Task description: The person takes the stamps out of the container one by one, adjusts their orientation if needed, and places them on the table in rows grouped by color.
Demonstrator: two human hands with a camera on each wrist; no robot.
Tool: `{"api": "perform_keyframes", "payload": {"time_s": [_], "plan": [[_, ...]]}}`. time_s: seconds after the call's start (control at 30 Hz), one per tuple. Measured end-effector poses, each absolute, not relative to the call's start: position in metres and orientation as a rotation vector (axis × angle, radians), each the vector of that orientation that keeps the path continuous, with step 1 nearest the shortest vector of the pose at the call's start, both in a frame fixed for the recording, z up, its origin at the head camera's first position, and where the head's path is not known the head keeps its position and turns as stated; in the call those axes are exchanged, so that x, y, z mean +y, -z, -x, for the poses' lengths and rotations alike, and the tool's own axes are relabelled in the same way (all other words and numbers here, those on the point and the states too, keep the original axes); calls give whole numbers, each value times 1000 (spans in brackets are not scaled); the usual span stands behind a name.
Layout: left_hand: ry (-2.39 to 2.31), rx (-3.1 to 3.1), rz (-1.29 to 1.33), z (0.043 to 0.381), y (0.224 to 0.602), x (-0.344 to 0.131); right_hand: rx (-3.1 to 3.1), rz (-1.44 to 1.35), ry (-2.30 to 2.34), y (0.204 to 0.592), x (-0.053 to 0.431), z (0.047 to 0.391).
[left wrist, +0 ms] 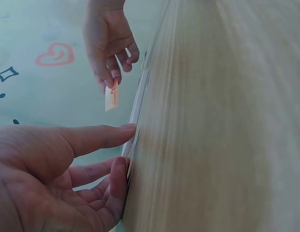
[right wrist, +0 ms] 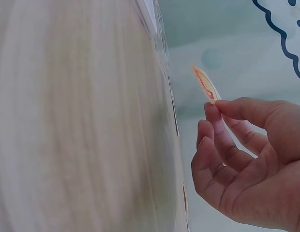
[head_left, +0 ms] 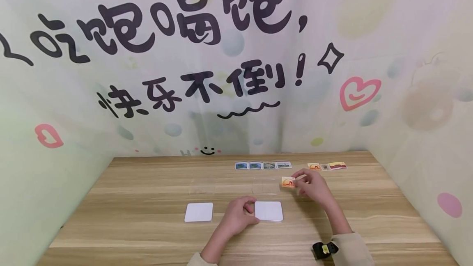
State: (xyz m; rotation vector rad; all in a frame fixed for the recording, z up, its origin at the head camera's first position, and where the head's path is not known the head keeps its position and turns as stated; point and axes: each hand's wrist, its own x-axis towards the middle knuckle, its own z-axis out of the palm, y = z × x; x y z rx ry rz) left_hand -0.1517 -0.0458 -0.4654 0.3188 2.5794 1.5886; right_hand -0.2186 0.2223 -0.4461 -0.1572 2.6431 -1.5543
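Note:
My right hand [head_left: 313,184] pinches a small orange-and-white stamp [head_left: 288,182] between thumb and fingertips, raised off the table as the left wrist view shows. Seen from the right wrist, the stamp [right wrist: 205,84] is nearly edge-on and slightly bowed. My left hand [head_left: 237,215] is at the left side of a stack of white cards [head_left: 268,211], its thumb at the lower corner and a bent finger at the upper one. Just behind that stack lies a clear plastic sleeve [head_left: 265,186], beside the raised stamp.
Another white card stack [head_left: 198,212] lies to the left, with a second clear sleeve [head_left: 203,186] behind it. Toward the back edge, a row of blue and green stamps [head_left: 256,166] and a shorter row of orange and red stamps [head_left: 337,166] lie flat. A printed curtain [head_left: 207,134] borders the table.

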Motion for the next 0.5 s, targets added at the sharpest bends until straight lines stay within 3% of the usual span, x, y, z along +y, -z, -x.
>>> {"api": "perform_keyframes", "payload": {"time_s": [0.5], "plan": [[-1587,2584,-311,152,465,-46,2651,162,1558,448,225,220]]}}
